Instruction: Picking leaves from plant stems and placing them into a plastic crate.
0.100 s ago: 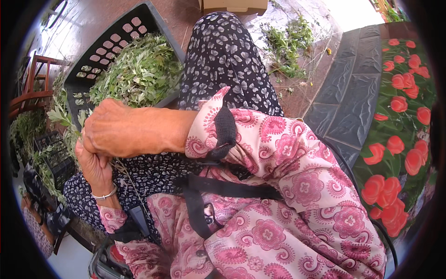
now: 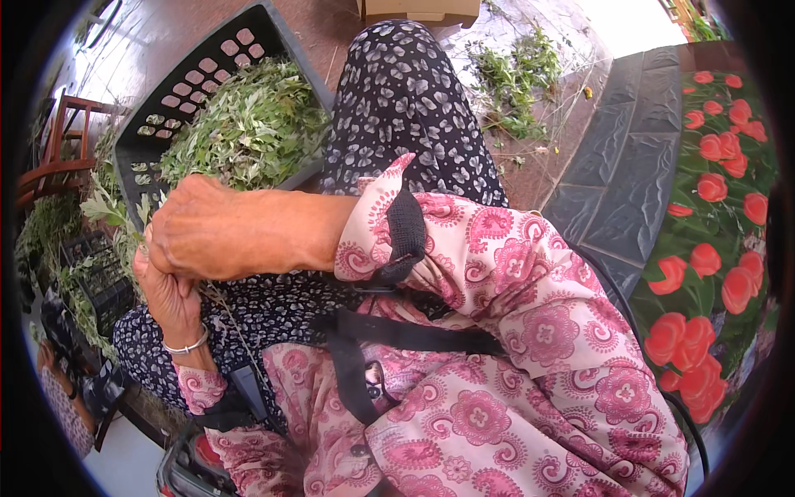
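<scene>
My right hand [image 2: 199,228] reaches across to the left, its back turned up and its fingers curled down over a green leafy stem [image 2: 116,207]. Just below it, my left hand [image 2: 170,300], with a bracelet at the wrist, is closed on the same stem. Thin stalks [image 2: 225,311] trail out under the hands toward my lap. The two hands touch, and most of the right fingertips are hidden. Beyond them stands a black plastic crate [image 2: 207,70] with a perforated side, heaped with loose green leaves [image 2: 248,124].
Leafy sprigs [image 2: 517,79] lie scattered on the floor right of my patterned trouser leg [image 2: 406,99]. Dark stone tiles [image 2: 617,170] and a red tulip-print surface [image 2: 716,207] are at the right. A cardboard box [image 2: 418,8] stands at the top, a wooden chair [image 2: 70,137] at the left.
</scene>
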The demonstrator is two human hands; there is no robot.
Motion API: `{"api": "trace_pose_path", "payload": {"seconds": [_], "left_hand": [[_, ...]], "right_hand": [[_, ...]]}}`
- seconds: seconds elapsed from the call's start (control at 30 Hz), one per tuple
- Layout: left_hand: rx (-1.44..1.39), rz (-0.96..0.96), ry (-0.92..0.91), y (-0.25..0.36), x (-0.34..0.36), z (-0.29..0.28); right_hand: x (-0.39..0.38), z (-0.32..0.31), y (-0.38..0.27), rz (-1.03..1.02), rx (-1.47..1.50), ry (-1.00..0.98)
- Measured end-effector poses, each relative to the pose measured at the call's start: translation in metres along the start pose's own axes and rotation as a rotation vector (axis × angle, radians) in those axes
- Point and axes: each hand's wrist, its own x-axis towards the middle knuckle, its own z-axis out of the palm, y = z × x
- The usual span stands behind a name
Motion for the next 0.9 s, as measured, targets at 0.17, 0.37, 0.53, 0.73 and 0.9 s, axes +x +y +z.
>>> {"api": "trace_pose_path", "payload": {"seconds": [0.17, 0.37, 0.53, 0.73, 0.9], "left_hand": [[-0.053, -0.024, 0.115, -0.001, -0.004, 0.002], [-0.087, -0.055, 0.161, 0.001, -0.002, 0.006], [0.01, -0.018, 0.084, 0.001, -0.001, 0.0], [0.03, 0.126, 0.031, -0.003, -0.003, 0.006], [-0.012, 0.113, 0.173, -0.004, -0.012, 0.007]], "right_hand": [[-0.006, 0.0, 0.005, -0.122, 0.027, 0.121], [-0.005, -0.004, 0.006, -0.162, 0.001, 0.111], [-0.002, 0.006, 0.004, -0.159, -0.049, 0.203], [-0.003, 0.005, 0.0, -0.241, -0.058, 0.234], [-0.001, 0.004, -0.005, -0.184, -0.102, 0.078]]}}
